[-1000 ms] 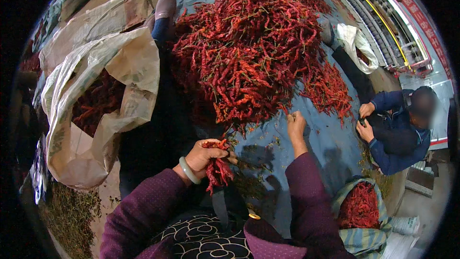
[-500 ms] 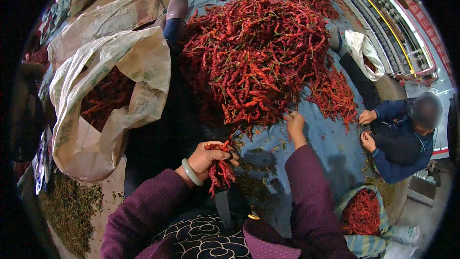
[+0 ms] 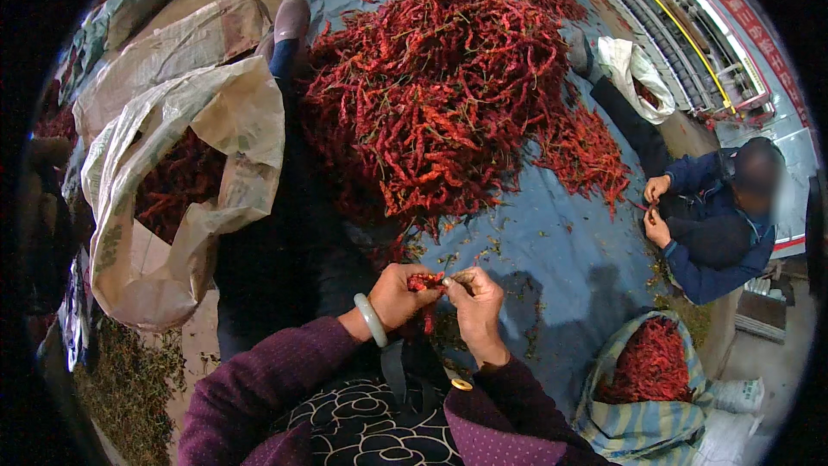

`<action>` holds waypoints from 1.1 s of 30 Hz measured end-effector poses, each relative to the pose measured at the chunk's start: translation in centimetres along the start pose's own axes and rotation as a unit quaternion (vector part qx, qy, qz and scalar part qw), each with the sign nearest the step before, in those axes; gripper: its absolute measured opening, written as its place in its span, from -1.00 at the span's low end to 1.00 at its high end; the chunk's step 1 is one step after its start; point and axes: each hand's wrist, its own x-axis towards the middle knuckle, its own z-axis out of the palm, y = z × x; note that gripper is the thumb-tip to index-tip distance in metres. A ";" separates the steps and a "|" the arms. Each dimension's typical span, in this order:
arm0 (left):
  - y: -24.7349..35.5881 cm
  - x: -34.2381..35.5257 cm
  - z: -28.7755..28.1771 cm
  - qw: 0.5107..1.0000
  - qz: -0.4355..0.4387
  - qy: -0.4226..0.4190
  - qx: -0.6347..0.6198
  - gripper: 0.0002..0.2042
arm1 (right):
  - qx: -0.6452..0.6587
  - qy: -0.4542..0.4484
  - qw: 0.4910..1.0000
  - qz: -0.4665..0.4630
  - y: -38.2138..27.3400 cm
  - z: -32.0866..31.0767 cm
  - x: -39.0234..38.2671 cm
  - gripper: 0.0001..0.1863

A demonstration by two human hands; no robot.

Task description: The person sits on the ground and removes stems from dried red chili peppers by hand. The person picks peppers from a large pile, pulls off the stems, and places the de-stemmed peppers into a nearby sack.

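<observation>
My left hand (image 3: 394, 297), with a pale bangle (image 3: 371, 319) at the wrist, is closed around a small bunch of dried red chili peppers (image 3: 423, 281). Some of them hang below its fingers. My right hand (image 3: 479, 309) meets it from the right, thumb and forefinger pinched together at the bunch's end; what lies in the pinch is too small to make out. Both hands are above my lap, just this side of a large heap of dried red chili peppers (image 3: 431, 104) on a blue-grey sheet (image 3: 552, 242).
An open whitish woven sack (image 3: 259, 164) with chilies stands at left. A striped sack (image 3: 595, 414) full of chilies is at lower right. At right a co-worker (image 3: 724, 216) sits with both hands together. Stem scraps (image 3: 129, 388) cover the floor at lower left.
My right hand has come back from the heap's near edge to my left hand and now pinches at the bunch. The view has shifted slightly. The co-worker's hands have moved slightly.
</observation>
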 end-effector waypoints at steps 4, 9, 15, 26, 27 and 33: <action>-0.5 -0.4 -0.4 1.000 -0.016 -0.018 0.000 -0.90 | 0.149 -0.029 0.982 0.112 -0.6 0.6 -0.6 -0.88; 0.5 -0.3 -1.4 0.993 -0.059 -0.093 -0.048 -0.92 | 0.353 -0.082 0.887 0.285 -1.2 0.0 -0.7 -0.88; -0.5 0.1 -2.6 0.968 -0.060 -0.144 -0.198 -0.91 | 0.416 -0.074 0.834 0.356 -0.7 0.4 -0.2 -0.85; -1.9 0.7 -2.9 0.954 -0.059 -0.093 -0.279 -0.94 | 0.329 -0.027 0.893 0.307 0.7 1.6 1.1 -0.93; -1.8 0.7 -3.1 0.954 -0.068 -0.116 -0.269 -0.94 | 0.357 0.062 0.860 0.358 -0.1 2.4 1.1 -0.95; -0.9 -0.1 -4.8 0.924 -0.113 -0.125 -0.342 -0.92 | 0.157 -0.201 0.923 0.288 1.5 -3.5 5.1 -0.78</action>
